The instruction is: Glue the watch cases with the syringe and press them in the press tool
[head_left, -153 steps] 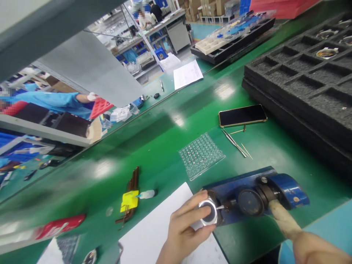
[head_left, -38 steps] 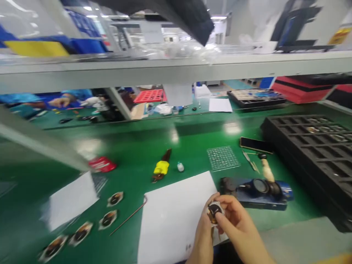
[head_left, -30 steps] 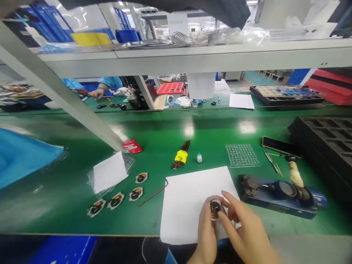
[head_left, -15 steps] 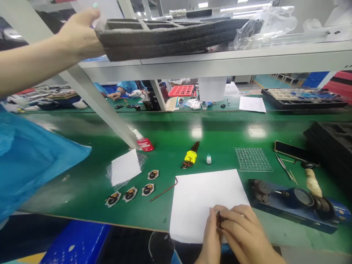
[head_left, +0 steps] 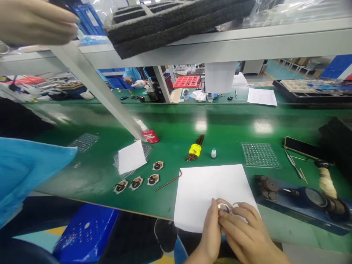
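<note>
A long green bench (head_left: 170, 124) runs across a workshop, with a grey shelf (head_left: 247, 40) overhead carrying dark foam trays (head_left: 176, 22); a co-worker's hand (head_left: 35, 22) reaches in at the top left beside them. More benches and people in blue stand behind.

Near the front edge lies one white sheet of paper (head_left: 203, 187). Over its near edge the left hand (head_left: 210, 234) and right hand (head_left: 247, 238) are pressed together, both pinching one small round metal part (head_left: 224, 208). It looks silvery with a shiny rim; most of it is hidden by the fingers.

To the right sits one blue press tool (head_left: 299, 205) with a pale handle (head_left: 327, 181). Behind the sheet are two clear dimpled trays (head_left: 260, 154), one phone (head_left: 301, 147), one small dropper bottle (head_left: 213, 153), one yellow-tagged bundle of brown rods (head_left: 194, 148), one red bottle (head_left: 150, 135) and a single bent rod (head_left: 167, 181). Four small round pieces in clear wrappers (head_left: 136, 182) lie at the left, near a folded white slip (head_left: 131, 157)
</note>
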`<state>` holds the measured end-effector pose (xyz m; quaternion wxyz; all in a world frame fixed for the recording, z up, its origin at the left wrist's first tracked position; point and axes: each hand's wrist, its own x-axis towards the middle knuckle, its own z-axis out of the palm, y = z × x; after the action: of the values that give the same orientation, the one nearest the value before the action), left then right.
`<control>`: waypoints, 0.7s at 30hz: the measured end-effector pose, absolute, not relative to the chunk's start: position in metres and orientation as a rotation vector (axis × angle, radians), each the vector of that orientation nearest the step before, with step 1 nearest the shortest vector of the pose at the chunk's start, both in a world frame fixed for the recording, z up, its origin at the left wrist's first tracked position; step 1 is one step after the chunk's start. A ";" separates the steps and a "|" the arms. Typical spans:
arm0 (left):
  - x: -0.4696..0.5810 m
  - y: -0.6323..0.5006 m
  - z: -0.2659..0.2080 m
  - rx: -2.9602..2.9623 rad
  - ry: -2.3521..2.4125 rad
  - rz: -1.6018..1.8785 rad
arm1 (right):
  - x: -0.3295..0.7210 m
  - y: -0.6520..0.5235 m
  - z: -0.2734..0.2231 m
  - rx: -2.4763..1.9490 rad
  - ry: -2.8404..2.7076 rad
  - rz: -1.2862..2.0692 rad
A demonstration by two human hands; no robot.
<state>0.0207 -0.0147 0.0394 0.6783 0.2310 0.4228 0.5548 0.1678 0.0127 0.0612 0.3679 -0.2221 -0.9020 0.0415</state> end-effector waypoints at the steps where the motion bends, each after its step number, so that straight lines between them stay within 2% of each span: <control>1: 0.017 -0.015 0.040 0.539 0.963 1.255 | 0.166 0.013 0.060 -0.579 -2.311 0.187; 4: 0.001 -0.013 0.038 0.528 0.959 1.333 | 0.155 0.023 0.056 -0.732 -2.055 0.571; 7: -0.020 -0.010 0.033 0.530 0.990 1.392 | 0.137 0.058 0.056 -1.051 -1.405 1.078; 11: -0.043 -0.013 0.029 0.696 1.116 1.211 | 0.110 0.119 0.069 -1.235 -0.585 1.860; 14: -0.052 -0.020 0.027 0.731 1.202 1.151 | 0.097 0.150 0.069 -1.240 -0.406 2.039; 21: -0.067 -0.041 0.015 0.768 1.229 1.079 | 0.094 0.173 0.037 -1.165 -0.257 2.104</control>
<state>-0.0668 -0.0412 0.0153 0.6192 0.3337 0.5341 0.4690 0.0936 0.1727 0.0374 0.3534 -0.4505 -0.0995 0.8138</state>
